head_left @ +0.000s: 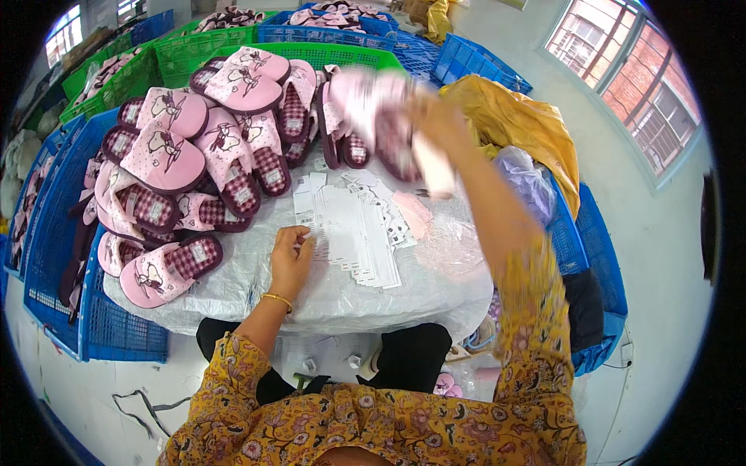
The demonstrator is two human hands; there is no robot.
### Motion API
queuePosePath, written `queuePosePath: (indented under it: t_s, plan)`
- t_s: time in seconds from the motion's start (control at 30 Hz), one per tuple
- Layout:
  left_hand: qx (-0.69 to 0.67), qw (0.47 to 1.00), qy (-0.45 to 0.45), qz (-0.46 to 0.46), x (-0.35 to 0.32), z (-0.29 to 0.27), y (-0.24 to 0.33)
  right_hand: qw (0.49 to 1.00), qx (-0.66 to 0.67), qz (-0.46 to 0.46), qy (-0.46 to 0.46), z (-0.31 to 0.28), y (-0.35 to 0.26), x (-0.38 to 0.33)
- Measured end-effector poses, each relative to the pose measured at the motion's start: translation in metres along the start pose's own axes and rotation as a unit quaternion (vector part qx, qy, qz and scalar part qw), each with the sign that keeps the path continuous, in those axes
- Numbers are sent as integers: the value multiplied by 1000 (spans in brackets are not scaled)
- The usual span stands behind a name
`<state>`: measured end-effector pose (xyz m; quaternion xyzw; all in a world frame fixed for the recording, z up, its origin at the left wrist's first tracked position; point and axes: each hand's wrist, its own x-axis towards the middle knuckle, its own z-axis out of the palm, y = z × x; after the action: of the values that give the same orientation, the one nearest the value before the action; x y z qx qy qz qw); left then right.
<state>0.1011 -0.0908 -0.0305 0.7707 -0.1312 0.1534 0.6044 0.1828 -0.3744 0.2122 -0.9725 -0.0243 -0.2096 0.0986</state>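
1. We see the pink slipper (373, 105) lifted at about twelve o'clock, above the far edge of the worktop (233, 291); it is blurred, so its details are hard to read.
2. Our right hand (431, 116) is closed around that slipper, fingers wrapped over its side, with a white paper tag (434, 167) hanging just below the hand.
3. We judge the slipper to be light and soft, with a plush upper that gives under the fingers and a stiffer sole; taking it by the sole edge or the heel looks the surest hold, and nothing about it seems fragile.
4. Our left hand (291, 256) rests at about nine o'clock from the middle of the worktop, loosely curled, its fingertips touching the near edge of a spread of white paper tags (353, 225); whether it pinches one we cannot tell.
5. The tags lie fanned out at the centre of the worktop, which is covered with a pale plastic sheet.
6. A heap of pink slippers (202, 155) with checked linings fills the ten to eleven o'clock side.
7. Blue crates (47, 233) and green crates (179, 54) ring the pile, and a yellow bag (521, 120) sits at two o'clock.
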Motion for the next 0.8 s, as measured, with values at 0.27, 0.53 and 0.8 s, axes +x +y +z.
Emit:
queuePosePath:
  t_s: [0.27,0.53,0.8]
  plan:
    - [-56,997,-11,-52,-2,-4,-6,996,56,21,69,37,-1,119]
    - [-55,996,-20,-62,0,-5,5,974,210,82,28,217,11,72]
    - [-39,997,-32,-63,1,-11,18,944,193,174,203,268,1,117]
